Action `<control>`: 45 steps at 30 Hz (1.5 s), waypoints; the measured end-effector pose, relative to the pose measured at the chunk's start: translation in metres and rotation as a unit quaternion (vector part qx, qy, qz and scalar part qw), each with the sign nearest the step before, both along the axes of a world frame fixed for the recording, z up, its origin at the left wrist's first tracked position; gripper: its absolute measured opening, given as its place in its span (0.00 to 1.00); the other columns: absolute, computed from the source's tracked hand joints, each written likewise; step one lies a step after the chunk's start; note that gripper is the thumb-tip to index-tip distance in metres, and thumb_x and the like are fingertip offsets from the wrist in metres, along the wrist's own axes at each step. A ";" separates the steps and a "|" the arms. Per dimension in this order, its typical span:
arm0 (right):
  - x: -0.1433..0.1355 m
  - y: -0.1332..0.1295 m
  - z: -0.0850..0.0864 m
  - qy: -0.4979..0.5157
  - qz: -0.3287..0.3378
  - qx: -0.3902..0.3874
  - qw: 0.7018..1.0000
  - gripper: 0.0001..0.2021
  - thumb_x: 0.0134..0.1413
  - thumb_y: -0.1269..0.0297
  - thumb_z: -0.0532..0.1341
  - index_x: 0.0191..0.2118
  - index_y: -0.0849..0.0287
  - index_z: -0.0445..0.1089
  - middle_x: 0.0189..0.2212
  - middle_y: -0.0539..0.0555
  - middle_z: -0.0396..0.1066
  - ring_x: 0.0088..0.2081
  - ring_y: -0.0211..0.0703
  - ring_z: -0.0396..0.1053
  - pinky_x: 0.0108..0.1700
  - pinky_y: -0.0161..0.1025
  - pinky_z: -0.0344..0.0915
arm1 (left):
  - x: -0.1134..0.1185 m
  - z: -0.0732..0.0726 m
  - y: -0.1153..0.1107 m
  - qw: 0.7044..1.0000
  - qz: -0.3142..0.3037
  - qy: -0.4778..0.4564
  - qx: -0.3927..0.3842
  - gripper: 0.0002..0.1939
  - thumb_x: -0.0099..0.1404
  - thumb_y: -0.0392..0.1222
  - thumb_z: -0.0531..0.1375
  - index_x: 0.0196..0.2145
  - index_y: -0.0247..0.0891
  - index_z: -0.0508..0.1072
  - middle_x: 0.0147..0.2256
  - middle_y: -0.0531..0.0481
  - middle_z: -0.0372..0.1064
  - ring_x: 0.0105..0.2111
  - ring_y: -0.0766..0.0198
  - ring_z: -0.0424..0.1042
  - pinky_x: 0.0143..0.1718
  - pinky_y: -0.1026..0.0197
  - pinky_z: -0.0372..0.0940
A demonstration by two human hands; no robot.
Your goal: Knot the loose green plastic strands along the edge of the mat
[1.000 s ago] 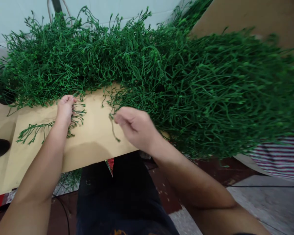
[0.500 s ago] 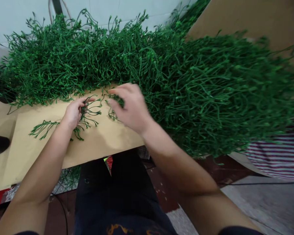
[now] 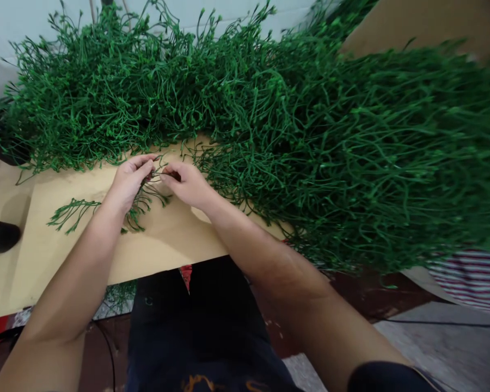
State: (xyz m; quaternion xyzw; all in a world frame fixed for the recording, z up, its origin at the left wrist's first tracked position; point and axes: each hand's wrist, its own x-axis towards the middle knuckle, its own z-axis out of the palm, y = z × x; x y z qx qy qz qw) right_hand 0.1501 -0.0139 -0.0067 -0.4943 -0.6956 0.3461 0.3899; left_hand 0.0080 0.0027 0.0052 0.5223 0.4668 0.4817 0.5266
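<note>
Slender green sprigs lie bunched in the left grip, forked tips splayed.

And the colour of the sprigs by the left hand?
The sprigs are green; head view shows best.

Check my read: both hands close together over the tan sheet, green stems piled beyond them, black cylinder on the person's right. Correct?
One error: the black cylinder is on the person's left, as the head view shows. The rest stands: left hand and right hand close together over the tan sheet, green stems piled beyond them.
</note>
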 end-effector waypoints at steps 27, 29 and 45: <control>0.014 -0.011 0.007 -0.028 0.140 0.049 0.989 0.12 0.52 0.73 0.52 0.21 0.58 0.52 0.20 0.46 0.52 0.27 0.34 0.52 0.32 0.35 0.49 | -0.001 -0.008 0.007 0.959 -0.006 0.271 0.085 0.08 0.56 0.35 0.56 0.19 0.36 0.63 0.18 0.57 0.53 0.23 0.70 0.53 0.28 0.65 0.50; 0.017 -0.010 0.007 -0.042 0.137 0.052 0.988 0.12 0.52 0.73 0.52 0.20 0.58 0.51 0.19 0.46 0.51 0.26 0.34 0.51 0.32 0.35 0.49 | 0.004 -0.011 0.008 0.950 -0.003 0.300 0.088 0.10 0.57 0.36 0.55 0.19 0.36 0.62 0.17 0.58 0.51 0.23 0.69 0.53 0.29 0.64 0.50; 0.062 -0.065 0.045 -0.121 0.004 0.171 0.978 0.10 0.56 0.70 0.53 0.24 0.59 0.60 0.21 0.49 0.58 0.25 0.35 0.55 0.30 0.36 0.54 | -0.018 -0.021 0.025 0.977 0.082 0.183 0.074 0.12 0.60 0.33 0.55 0.19 0.35 0.62 0.17 0.58 0.52 0.20 0.72 0.49 0.25 0.66 0.47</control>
